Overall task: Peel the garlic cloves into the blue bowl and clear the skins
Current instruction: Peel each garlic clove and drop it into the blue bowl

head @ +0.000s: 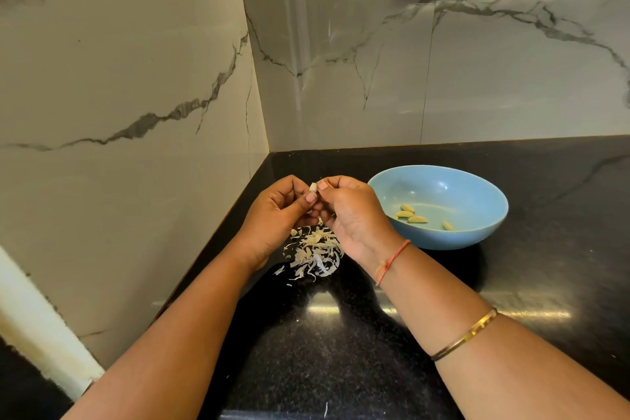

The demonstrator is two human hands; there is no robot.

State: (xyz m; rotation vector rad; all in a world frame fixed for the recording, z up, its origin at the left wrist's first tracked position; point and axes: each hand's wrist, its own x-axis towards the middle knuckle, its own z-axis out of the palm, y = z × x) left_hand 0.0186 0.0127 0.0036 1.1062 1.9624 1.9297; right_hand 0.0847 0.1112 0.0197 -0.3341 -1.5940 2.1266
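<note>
– Holding what, at this moment?
– My left hand and my right hand both pinch one garlic clove, lifted above the bench. The skins lie in a heap under my hands. Four peeled cloves are in the blue bowl, just beside my right hand.
– What may go wrong?
– I think the clove can slip from my fingertips and fall into the heap, because it is small and smooth. Also the light skins can scatter if my wrist brushes them.
</note>
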